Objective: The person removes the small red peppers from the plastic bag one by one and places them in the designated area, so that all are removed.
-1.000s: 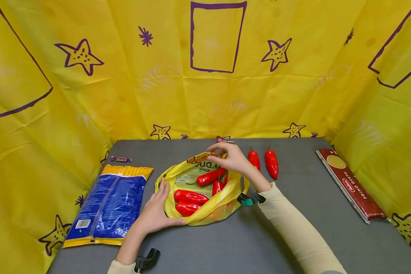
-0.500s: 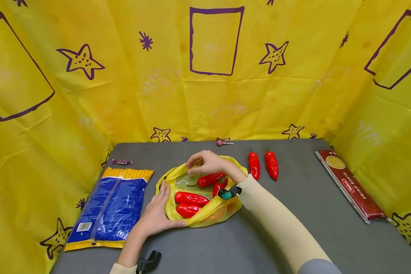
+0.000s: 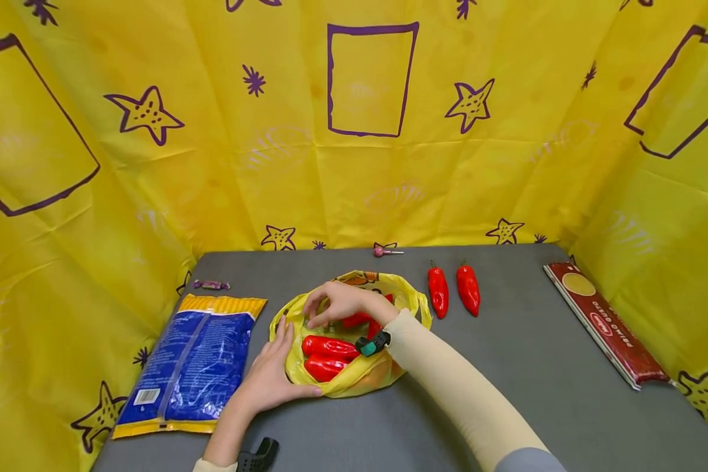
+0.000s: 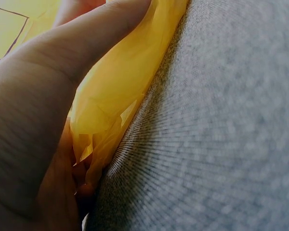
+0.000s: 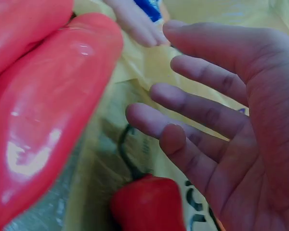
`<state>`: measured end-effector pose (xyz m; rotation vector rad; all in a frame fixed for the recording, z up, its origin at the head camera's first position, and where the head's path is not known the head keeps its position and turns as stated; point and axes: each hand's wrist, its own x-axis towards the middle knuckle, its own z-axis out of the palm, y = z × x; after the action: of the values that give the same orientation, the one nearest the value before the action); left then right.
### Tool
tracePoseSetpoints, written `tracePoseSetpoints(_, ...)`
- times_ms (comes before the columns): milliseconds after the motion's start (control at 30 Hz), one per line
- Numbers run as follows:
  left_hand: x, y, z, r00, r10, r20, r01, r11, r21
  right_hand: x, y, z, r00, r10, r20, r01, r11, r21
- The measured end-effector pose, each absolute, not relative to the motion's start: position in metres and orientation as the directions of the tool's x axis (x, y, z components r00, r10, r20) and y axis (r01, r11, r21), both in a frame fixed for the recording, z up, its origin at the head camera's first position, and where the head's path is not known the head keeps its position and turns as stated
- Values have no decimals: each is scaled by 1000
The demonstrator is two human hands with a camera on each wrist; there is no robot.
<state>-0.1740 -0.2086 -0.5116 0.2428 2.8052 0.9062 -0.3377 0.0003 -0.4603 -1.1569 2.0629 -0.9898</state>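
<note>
Left hand and right hand were apart: the left lay with extended fingers against the side of a crinkled yellow plastic bag, the right, loosely bent, held nothing at its opening. Glossy red elongated peppers lay inside. The bag sat on a grey table between a blue-and-yellow plastic packet and two loose red peppers.

Bag, packets, peppers on table

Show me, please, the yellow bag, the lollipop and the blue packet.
Yellow bag (image 3: 362,382): head view, on its near wall.
Lollipop (image 3: 379,252): head view, on its round end.
Blue packet (image 3: 190,367): head view, middle of its face.
</note>
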Motion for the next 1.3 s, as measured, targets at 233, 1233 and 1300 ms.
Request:
tracePoseSetpoints(233,-172,-207,-515,-969,216,-120,104,798,594,-331,-4,-476,-438,-891,-115,-540,363,-760)
tracePoseSetpoints(1233,-172,-208,-511,-969,217,-121,105,800,591,-312,-11,-444,-360,-879,-313,-701,476,-531)
tracePoseSetpoints(1300,-173,-208,-511,-969,217,-120,106,799,592,-311,-10,-441,-353,-879,-321,-716,475,-512)
